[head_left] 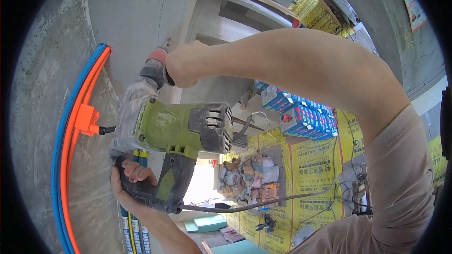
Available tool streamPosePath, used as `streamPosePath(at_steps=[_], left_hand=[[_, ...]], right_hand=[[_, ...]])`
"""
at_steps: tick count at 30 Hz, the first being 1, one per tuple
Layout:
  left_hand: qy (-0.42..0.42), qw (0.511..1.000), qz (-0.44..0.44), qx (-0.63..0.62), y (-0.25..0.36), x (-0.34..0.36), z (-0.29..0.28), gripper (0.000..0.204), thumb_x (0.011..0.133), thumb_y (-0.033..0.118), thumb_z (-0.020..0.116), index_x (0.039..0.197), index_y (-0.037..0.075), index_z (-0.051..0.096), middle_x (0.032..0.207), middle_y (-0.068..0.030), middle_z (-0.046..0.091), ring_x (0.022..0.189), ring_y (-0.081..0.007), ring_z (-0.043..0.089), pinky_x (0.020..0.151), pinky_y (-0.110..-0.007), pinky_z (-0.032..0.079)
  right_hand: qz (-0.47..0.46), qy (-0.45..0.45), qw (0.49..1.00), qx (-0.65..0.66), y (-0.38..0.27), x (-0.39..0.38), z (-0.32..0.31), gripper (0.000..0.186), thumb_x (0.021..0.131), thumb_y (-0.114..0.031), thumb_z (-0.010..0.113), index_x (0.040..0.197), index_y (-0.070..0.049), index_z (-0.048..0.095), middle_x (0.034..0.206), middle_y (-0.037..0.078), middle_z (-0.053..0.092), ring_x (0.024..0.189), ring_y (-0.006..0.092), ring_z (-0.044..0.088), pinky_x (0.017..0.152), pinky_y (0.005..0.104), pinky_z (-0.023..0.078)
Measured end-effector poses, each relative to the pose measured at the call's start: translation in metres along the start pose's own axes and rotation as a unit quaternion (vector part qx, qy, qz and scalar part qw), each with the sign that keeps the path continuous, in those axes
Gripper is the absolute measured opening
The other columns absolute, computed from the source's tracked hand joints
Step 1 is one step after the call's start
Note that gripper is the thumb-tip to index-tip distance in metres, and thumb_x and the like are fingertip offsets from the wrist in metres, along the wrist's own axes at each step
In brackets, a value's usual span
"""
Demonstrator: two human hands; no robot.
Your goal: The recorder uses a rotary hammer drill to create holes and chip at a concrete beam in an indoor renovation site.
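A dusty green and black rotary hammer drill fills the middle of the view, its front end pointing up at the grey concrete. My left hand is wrapped round its black rear handle, with the fingers curled through the grip. Up at the front, my right hand is closed on the drill beside the red collar; the fingers are mostly turned away. Whether the bit touches the concrete I cannot tell. A dark power cable runs from the handle's base off to the right.
Blue and orange pipes run down the left wall, with an orange junction box close to the drill. Below are stacked blue boxes, a heap of sacks and rubble, yellow floor sheeting and green boards.
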State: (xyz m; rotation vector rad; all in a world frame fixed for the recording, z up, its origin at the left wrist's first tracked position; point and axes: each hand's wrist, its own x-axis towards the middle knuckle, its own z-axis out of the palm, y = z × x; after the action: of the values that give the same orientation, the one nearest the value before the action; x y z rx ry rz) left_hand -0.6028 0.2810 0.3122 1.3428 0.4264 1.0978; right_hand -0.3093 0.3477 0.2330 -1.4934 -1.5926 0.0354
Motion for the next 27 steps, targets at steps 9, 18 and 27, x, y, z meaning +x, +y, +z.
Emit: streamPosePath(at_steps=[9, 18, 27], left_hand=[[0.014, 0.993, 0.067, 0.098, -0.012, -0.003, 0.001, 0.022, 0.098, 0.029, 0.057, 0.096, 0.007, 0.053, 0.076, -0.0030, 0.053, 0.060, -0.0099, 0.046, 0.059, -0.026, 0.043], [0.030, 0.981, 0.095, 0.167, -0.021, 0.001, -0.017, 0.026, 0.097, 0.034, 0.055, 0.096, 0.009, 0.052, 0.075, -0.0049, 0.054, 0.059, -0.0122, 0.046, 0.057, -0.026, 0.040], [0.028, 0.983, 0.098, 0.151, -0.027, 0.004, -0.004, 0.024, 0.097, 0.032, 0.055, 0.095, 0.009, 0.051, 0.073, -0.0036, 0.050, 0.059, -0.0118, 0.044, 0.057, -0.026, 0.039]], right_hand=[[0.002, 0.086, 0.992, 0.090, 0.002, -0.021, 0.028, 0.023, 0.074, -0.009, 0.060, 0.092, 0.001, 0.070, 0.095, 0.020, 0.071, 0.091, 0.0362, 0.069, 0.075, 0.0449, 0.056], [0.044, 0.089, 0.985, 0.140, 0.005, -0.013, 0.051, 0.023, 0.076, -0.012, 0.059, 0.092, 0.000, 0.071, 0.094, 0.021, 0.071, 0.091, 0.0368, 0.070, 0.077, 0.0449, 0.056], [0.037, 0.087, 0.986, 0.141, 0.008, -0.014, 0.045, 0.023, 0.076, -0.012, 0.059, 0.092, 0.000, 0.071, 0.094, 0.022, 0.071, 0.091, 0.0374, 0.070, 0.077, 0.0450, 0.056]])
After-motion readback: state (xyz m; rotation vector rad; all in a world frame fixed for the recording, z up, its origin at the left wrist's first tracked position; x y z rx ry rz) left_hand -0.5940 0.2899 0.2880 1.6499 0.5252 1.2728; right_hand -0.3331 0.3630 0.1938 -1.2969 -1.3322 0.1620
